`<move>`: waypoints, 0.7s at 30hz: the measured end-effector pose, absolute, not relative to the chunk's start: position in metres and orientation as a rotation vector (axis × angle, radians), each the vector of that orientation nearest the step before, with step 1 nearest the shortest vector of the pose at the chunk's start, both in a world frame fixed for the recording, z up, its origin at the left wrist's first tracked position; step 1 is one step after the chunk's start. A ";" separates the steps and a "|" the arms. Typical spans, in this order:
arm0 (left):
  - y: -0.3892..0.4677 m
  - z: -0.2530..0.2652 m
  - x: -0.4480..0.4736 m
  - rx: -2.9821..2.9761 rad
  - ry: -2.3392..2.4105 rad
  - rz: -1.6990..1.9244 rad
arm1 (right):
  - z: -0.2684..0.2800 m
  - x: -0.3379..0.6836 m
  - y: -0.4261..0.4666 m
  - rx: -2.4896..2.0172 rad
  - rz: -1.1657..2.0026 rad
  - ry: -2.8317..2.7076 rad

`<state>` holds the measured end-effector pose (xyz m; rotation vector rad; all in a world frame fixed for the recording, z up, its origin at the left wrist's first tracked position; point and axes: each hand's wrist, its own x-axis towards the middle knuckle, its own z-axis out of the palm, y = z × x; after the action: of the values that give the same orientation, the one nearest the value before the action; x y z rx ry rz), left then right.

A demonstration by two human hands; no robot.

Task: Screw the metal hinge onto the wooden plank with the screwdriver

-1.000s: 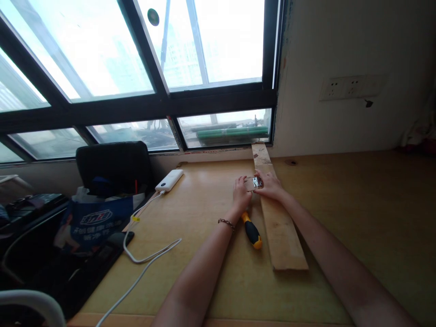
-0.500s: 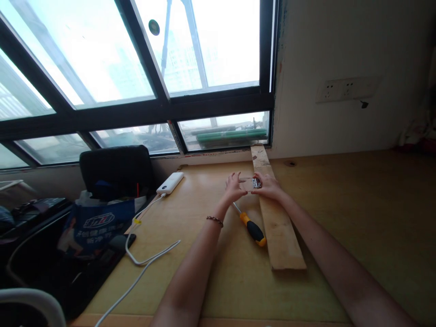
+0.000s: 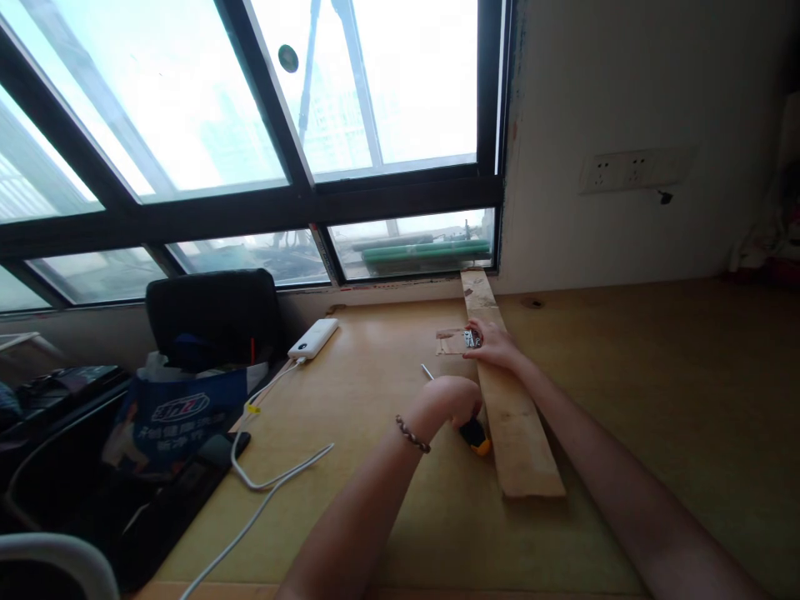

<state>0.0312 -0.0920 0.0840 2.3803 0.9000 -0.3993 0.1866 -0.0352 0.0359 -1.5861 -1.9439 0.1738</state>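
We find the right hand (image 3: 497, 344) holding a metal fitting (image 3: 473, 338) at 10 o'clock on the plank (image 3: 522, 437). The left hand (image 3: 451, 400) curls over the screwdriver (image 3: 473, 433) at 8; its grip we cannot tell. Screwdriver not yet applied; any fastening done, unverified.

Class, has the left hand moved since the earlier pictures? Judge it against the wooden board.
Yes. Against the wooden board, the left hand has moved toward the board's near end, and is now over the screwdriver.
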 end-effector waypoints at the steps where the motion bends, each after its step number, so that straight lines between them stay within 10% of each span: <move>1: -0.094 0.078 0.037 2.405 0.966 -0.407 | 0.036 0.187 -0.035 -1.583 0.170 -1.945; 8: -0.078 0.106 0.010 2.222 0.668 -0.575 | 0.035 0.187 -0.035 -1.595 0.150 -1.940; 21: -0.049 0.163 -0.039 0.959 0.331 1.506 | 0.034 0.188 -0.035 -1.605 0.136 -1.943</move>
<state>-0.0394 -0.0491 0.1630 0.9590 0.3311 1.5058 0.1880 -0.0349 0.0339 -1.6051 -1.9429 0.1362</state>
